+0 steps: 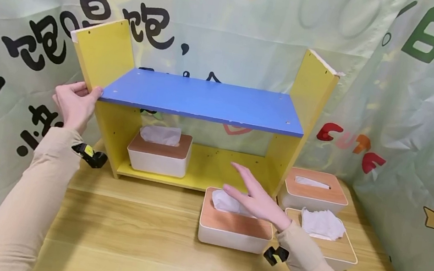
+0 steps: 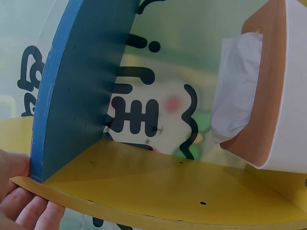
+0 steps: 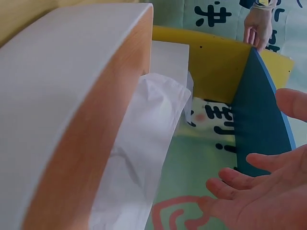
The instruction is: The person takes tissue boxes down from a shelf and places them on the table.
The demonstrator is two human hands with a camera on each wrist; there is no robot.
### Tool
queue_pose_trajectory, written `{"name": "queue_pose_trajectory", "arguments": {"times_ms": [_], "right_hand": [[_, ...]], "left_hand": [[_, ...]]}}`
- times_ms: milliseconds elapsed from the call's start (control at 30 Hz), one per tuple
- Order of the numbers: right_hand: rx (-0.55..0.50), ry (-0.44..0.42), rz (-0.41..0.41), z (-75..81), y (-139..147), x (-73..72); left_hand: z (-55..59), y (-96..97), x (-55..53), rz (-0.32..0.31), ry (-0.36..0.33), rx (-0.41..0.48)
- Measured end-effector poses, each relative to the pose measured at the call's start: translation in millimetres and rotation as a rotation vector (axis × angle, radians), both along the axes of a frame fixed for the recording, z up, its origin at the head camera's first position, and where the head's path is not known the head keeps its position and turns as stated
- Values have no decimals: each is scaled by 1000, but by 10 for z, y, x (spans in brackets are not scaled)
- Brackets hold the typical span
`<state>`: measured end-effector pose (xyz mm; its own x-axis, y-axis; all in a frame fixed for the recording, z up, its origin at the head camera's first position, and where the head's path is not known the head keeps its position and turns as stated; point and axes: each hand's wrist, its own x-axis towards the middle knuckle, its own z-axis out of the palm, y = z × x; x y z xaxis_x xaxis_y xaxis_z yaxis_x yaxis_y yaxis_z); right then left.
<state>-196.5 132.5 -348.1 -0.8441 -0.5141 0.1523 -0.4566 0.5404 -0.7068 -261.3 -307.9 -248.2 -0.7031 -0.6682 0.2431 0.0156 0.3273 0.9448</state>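
My left hand (image 1: 75, 104) grips the left yellow side panel of a small shelf unit (image 1: 205, 99), thumb at the blue board's front corner. In the left wrist view its fingers (image 2: 33, 208) curl round the panel's outer edge. My right hand (image 1: 255, 199), fingers extended and holding nothing, is over a white tissue box (image 1: 233, 239) with a wood-coloured lid, in front of the unit. From the right wrist view the spread fingers stand beside that box's tissue (image 3: 139, 143). Another tissue box (image 1: 158, 164) sits on the unit's yellow lower board, at the left.
Two more tissue boxes stand at the right: one (image 1: 315, 191) beside the unit and one (image 1: 336, 249) nearer, partly behind the right forearm. All rest on a wooden table (image 1: 135, 244). A printed cloth (image 1: 232, 26) hangs behind and along both sides.
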Motion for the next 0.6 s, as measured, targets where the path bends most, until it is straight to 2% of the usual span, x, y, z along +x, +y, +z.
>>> {"name": "queue_pose_trajectory", "arguments": {"times_ms": [200, 600], "right_hand": [[10, -38, 19, 51, -111, -112], [-47, -116, 59, 118, -310, -363]], "left_hand": [[3, 3, 5, 1, -6, -12], [7, 9, 12, 8, 16, -18]]}}
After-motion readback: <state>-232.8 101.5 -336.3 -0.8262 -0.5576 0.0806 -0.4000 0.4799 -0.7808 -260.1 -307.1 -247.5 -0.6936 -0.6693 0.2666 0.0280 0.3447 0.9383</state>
